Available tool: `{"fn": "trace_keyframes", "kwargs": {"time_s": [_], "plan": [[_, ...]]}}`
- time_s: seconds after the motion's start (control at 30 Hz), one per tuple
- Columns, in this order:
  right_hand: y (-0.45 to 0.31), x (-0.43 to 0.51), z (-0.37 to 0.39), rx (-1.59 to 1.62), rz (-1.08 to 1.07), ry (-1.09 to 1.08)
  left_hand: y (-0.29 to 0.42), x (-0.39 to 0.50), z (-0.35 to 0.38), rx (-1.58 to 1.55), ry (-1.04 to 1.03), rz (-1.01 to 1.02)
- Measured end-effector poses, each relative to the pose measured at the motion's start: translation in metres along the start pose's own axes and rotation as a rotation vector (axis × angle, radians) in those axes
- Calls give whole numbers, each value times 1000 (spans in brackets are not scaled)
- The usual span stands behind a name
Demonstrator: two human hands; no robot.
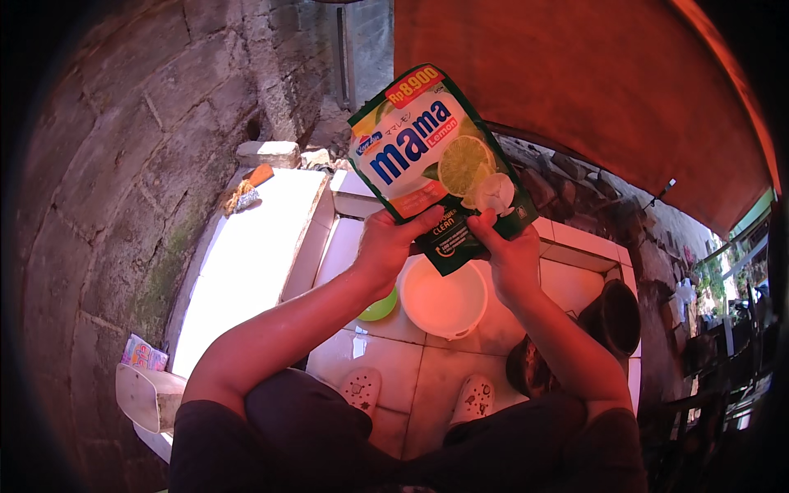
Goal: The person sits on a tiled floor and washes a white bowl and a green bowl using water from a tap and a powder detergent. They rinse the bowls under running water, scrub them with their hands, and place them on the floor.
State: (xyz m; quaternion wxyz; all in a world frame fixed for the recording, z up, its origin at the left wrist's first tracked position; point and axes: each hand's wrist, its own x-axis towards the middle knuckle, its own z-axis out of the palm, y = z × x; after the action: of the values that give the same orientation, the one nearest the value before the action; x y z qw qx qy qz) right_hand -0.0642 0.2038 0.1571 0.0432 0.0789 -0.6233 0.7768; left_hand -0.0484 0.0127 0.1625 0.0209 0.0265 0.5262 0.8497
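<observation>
Both hands hold up a green and white plastic refill pouch of Mama Lemon dish soap (425,154), tilted, its printed front towards me. My left hand (385,249) grips the lower left edge with the thumb on the front. At the lower right edge my right hand (508,252) pinches it, thumb also on the front. Below the pouch a round white plastic basin (444,302) stands on the tiled floor. Just left of it is a bright green bowl (379,307), partly hidden by my left forearm.
A scouring pad (243,196) lies on the white tiled ledge (246,271) at left. A small packet (143,353) sits by a white plastic container (138,394). Dark pots (610,317) stand at right. A block wall (123,185) rises at left; an orange tarpaulin (585,111) hangs above right.
</observation>
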Motion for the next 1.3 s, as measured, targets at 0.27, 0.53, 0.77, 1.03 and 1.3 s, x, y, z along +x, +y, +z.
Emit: {"fn": "trace_keyframes", "kwargs": {"time_s": [0.27,0.53,0.77,1.03,1.3], "plan": [[0,5,-2,44,-36,-17,10,8,-6,-36,2,15],[9,7,-7,37,8,-22,9,12,-10,-68,96,54],[10,9,-9,80,-5,-29,9,18,-15,-101,38,61],[5,9,-8,12,-39,-23,6,20,-18,-82,26,65],[-12,23,-30,-209,-173,-5,-15,24,-54,539,-263,-399]]}}
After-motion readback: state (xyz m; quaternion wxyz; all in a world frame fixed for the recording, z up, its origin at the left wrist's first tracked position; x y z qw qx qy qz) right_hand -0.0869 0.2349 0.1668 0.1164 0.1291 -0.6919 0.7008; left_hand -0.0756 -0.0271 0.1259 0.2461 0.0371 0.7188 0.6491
